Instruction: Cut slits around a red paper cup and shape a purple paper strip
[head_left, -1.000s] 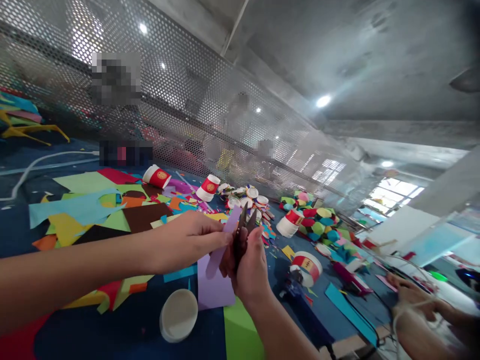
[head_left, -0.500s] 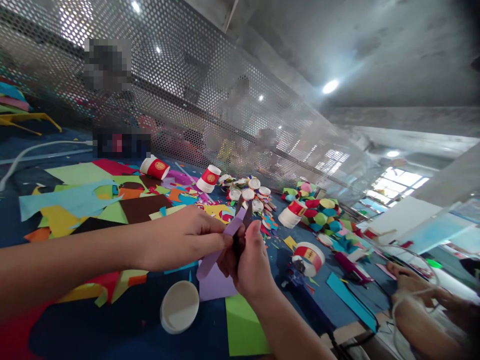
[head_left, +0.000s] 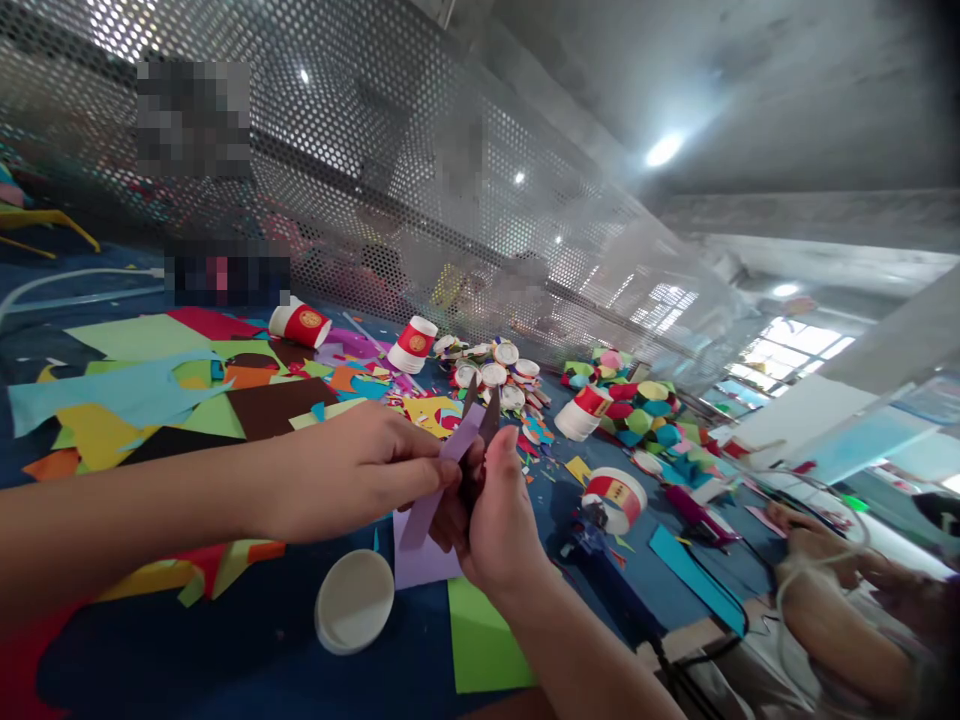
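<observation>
My left hand [head_left: 367, 470] pinches a narrow strip of purple paper [head_left: 429, 505] between thumb and fingers. My right hand [head_left: 504, 525] is closed around a pair of scissors [head_left: 486, 412], whose dark blades point up and away from me. The strip's upper end lies at the blades, which stand a little apart. The scissors' handles are mostly hidden in my fingers. Under my hands lies a purple sheet [head_left: 416, 568], and a green sheet [head_left: 486, 640] overlaps the space just below it. A shallow white paper cup piece [head_left: 355, 602] sits close to my left wrist.
Red-and-white paper cups [head_left: 412, 345] and a pile of cut cup bottoms [head_left: 495, 375] stand behind. Coloured paper scraps [head_left: 135, 390] cover the left. A dark blue glue gun [head_left: 611, 580], a cut cup ring [head_left: 615, 500] and another person's arm [head_left: 840, 600] are at right.
The view has shifted slightly, so things on the table appear a little further left. The scissor blades now show a wider gap. Both hands keep their holds.
</observation>
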